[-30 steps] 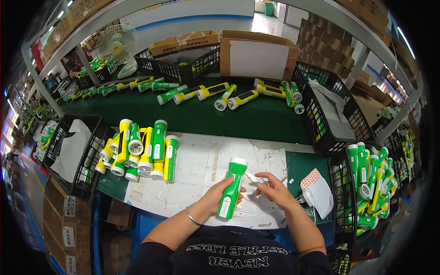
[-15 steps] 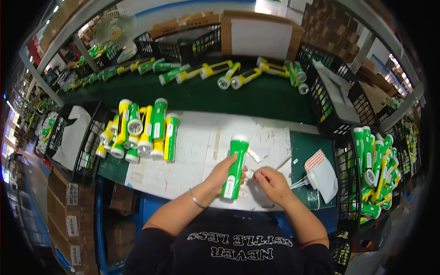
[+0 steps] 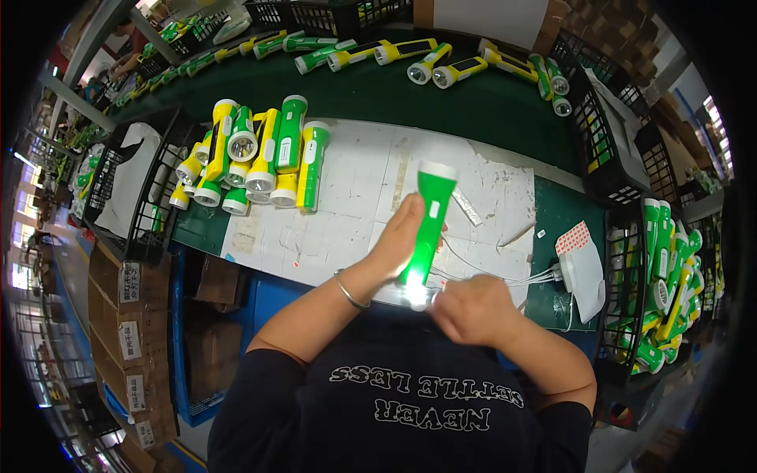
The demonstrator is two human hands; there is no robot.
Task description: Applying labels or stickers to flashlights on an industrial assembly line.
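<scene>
My left hand (image 3: 399, 235) is wrapped round a green flashlight (image 3: 435, 206) with a white head. Its head points away from me, and its near end glows bright white. Beside that glowing end is my right hand (image 3: 479, 310), fingers closed in a pinch; whatever they hold is hidden. Thin white cables (image 3: 527, 280) run towards the right hand from a white plug block (image 3: 561, 273) on the right. A pile of green and yellow flashlights (image 3: 260, 158) lies at the left on the white work surface (image 3: 359, 177).
Across the back, a green belt (image 3: 347, 94) carries a row of flashlights (image 3: 406, 51). A black crate (image 3: 130, 189) stands at the left; another, holding flashlights (image 3: 666, 276), is at the right. A white sheet (image 3: 582, 276) lies by the plug block. Cardboard boxes (image 3: 130, 331) are stacked lower left.
The flashlight's near end has lit up. My right hand has moved in beside that end. My left hand keeps its hold, and the whole view has shifted.
</scene>
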